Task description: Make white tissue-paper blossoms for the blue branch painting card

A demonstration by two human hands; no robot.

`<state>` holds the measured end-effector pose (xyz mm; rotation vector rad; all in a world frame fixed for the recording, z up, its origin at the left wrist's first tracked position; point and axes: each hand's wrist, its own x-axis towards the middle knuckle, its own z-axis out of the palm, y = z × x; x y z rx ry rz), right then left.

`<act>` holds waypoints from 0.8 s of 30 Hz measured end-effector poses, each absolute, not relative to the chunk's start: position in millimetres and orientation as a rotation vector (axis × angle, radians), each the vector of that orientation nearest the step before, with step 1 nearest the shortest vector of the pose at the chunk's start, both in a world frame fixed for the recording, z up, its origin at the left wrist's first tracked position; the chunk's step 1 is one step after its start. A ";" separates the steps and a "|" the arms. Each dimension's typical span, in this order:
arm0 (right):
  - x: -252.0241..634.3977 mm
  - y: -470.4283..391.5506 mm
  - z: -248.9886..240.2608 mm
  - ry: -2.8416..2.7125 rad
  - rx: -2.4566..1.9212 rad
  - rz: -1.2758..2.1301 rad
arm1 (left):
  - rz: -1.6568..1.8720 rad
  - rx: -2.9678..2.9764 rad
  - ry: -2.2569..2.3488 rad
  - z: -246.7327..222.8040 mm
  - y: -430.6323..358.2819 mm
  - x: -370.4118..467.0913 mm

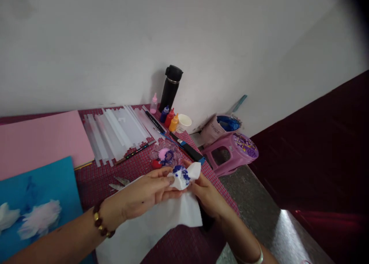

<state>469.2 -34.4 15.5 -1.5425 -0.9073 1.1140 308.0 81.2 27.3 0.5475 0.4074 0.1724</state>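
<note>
A white tissue (187,212), smeared with dark blue paint near its top, hangs between my two hands. My left hand (152,187) pinches its left side, thumb on top and fingers underneath. The right side is gripped by my right hand (206,191), whose fingers are partly hidden behind the tissue. Just beyond them sits a clear flower-shaped palette (167,150) with pink, red and blue-purple paint in its wells. A larger white sheet (123,233) lies beneath my left forearm. Scissors (119,183), partly covered, rest to the left of my hands.
Small paint bottles, including a red one (169,118), stand by a black flask (170,87) and a paper cup (183,123). Translucent strips (115,133), pink paper (43,141) and blue paper (57,179) with white tissue puffs lie left. A pink stool (230,156) stands beyond the table's right edge.
</note>
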 end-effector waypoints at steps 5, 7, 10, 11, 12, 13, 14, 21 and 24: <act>480.1 -51.5 35.6 -1.420 -1.792 0.195 | 0.186 0.408 0.472 30.3 74.0 304.1; 476.9 -56.9 38.2 -1.635 -1.773 0.388 | 0.195 0.395 0.449 31.2 65.2 303.7; 465.8 -59.9 28.0 -1.642 -1.690 0.780 | 0.145 0.411 0.408 29.1 51.7 301.6; 461.9 -60.3 22.4 -1.548 -1.651 0.918 | 0.118 0.418 0.394 28.0 49.3 299.7; 458.7 -60.6 16.9 -1.424 -1.606 1.050 | 0.083 0.427 0.375 27.1 48.9 297.0; 456.7 -60.8 12.4 -1.288 -1.569 1.164 | 0.037 0.445 0.363 26.5 51.1 293.7; 456.3 -60.8 9.2 -1.163 -1.551 1.240 | -0.009 0.478 0.363 26.0 56.0 289.8; 492.5 -38.4 19.8 -1.303 -1.886 0.746 | 0.421 0.803 0.809 16.9 133.0 273.1; 502.3 -13.9 21.3 -1.511 -1.929 0.495 | 0.592 0.845 0.897 8.6 148.7 281.4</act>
